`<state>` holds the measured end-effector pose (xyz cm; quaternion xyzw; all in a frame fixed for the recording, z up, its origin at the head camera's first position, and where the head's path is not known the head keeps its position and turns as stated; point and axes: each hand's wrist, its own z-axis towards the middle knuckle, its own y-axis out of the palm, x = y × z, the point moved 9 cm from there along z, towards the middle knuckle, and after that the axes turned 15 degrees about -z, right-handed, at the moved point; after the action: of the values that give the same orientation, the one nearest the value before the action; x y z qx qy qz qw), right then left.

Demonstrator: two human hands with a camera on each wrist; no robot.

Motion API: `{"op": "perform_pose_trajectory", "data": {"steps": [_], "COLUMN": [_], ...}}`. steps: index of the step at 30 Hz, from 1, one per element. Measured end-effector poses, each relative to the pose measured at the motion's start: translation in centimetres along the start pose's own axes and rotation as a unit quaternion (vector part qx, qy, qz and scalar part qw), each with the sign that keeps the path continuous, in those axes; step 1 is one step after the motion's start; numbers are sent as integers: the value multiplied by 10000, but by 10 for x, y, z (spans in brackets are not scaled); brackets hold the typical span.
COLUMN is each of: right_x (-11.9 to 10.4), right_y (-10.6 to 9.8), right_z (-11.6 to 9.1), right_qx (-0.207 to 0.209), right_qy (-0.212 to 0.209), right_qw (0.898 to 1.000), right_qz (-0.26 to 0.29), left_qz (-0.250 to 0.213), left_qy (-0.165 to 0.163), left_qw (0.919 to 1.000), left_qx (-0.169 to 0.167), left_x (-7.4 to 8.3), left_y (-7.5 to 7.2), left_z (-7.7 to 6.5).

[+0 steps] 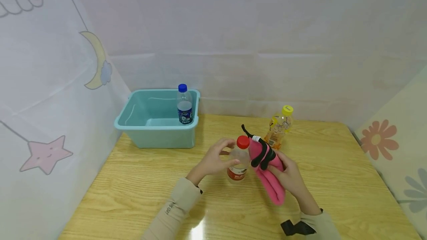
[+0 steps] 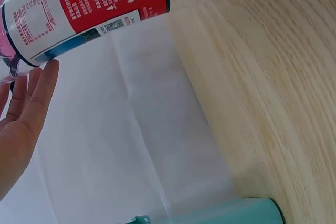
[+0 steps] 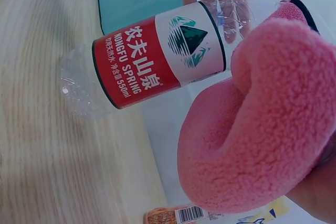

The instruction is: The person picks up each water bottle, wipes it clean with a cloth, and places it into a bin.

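Note:
A clear plastic bottle with a red cap and a red-and-white label stands upright in front of me. My left hand reaches around its left side, thumb in front and fingers behind, spread loosely. In the left wrist view, straight fingers come right up to the bottle. My right hand grips a folded pink fleece piece with black straps and a small white tag. This fleece is close to the bottle's right side and hides most of the right hand in the right wrist view.
A teal plastic basin is at the back left, with a blue-capped bottle standing inside. Behind my right hand, a yellow-capped bottle with an orange lower part stands on the wooden table. Printed cloth walls border the table.

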<state>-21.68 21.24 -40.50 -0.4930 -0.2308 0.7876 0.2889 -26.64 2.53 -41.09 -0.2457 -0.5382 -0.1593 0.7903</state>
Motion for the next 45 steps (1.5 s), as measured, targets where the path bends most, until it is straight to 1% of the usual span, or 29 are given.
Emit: {"op": "perform_pose_trajectory", "data": {"steps": [1,4,6,8,9,12,14,19,22,24,27,31,37,42,45], "right_x": [1,0,-3,-11,-16,-32,-37,-22,-16,-16,-19,-24,-33,-36,-38], "right_y": [0,0,0,-2,-3,-8,-9,-3,0,2,2,3,8,13,15], "right_z": [0,2,3,4,5,8,9,13,16,17,19,20,20,18,17], "right_qx": [-15,-35,-60,-74,-78,-61,-33,68,100,113,127,130,15,65,99], "right_qy": [5,29,40,24,24,7,18,55,41,-34,-155,-283,-620,-1002,-1154], "right_qw": [10000,10000,10000,10000,10000,9999,10000,9999,9999,9999,9997,9988,9948,9901,9882], "right_qz": [17,33,12,-33,-52,-98,-68,-138,-133,-107,-119,-371,-812,-979,-1006], "left_qz": [29,20,-5,-41,-31,-105,-171,-336,-419,-443,-423,-426,-461,-315,-314], "left_qy": [76,87,27,-101,-117,-175,-163,-234,-257,-217,-184,-107,121,328,384], "left_qw": [10000,9999,9997,9995,9994,9993,9993,9989,9987,9987,9989,9990,9989,9990,9988], "left_qx": [-18,-143,-238,-302,-320,-305,-296,-215,-165,-124,-62,-29,6,-28,-39], "left_x": [1,20,31,41,41,39,39,36,32,30,17,-1,-2,0,-1], "left_y": [-1,0,0,0,0,-1,-1,-1,-1,-1,0,0,0,1,1], "left_z": [0,-2,-4,-5,-6,-6,-7,-8,-8,-7,-6,-4,-5,-7,-9]}}
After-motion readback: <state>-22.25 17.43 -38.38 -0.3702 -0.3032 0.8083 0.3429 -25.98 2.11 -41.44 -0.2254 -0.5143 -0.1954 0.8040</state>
